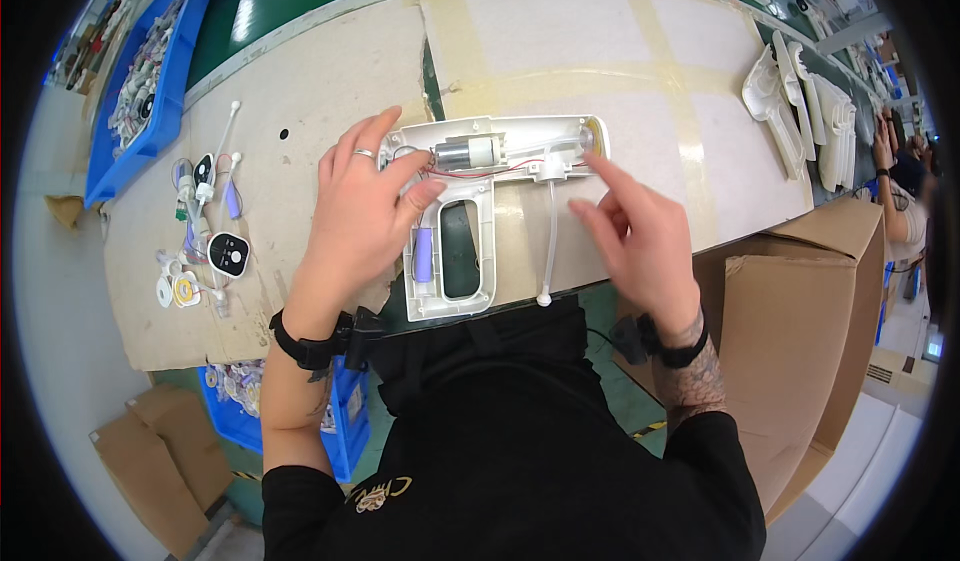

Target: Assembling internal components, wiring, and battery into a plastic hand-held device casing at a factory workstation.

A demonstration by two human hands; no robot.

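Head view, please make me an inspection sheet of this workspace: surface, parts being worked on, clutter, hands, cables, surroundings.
Surface: cardboard-covered bench, taped in places.
Job's things: open white housing half with a silver motor and purple cylindrical cell; translucent tube extends toward the near edge.
Clutter: loose assemblies at left, including a black-faced module; white plastic shells at right.
Hands: left hand at the motor's left end; right hand at the housing's right end, contact unclear.
Cables: red wire inside the housing.
Surroundings: blue parts bins at left, cardboard box and another person's arm at right.
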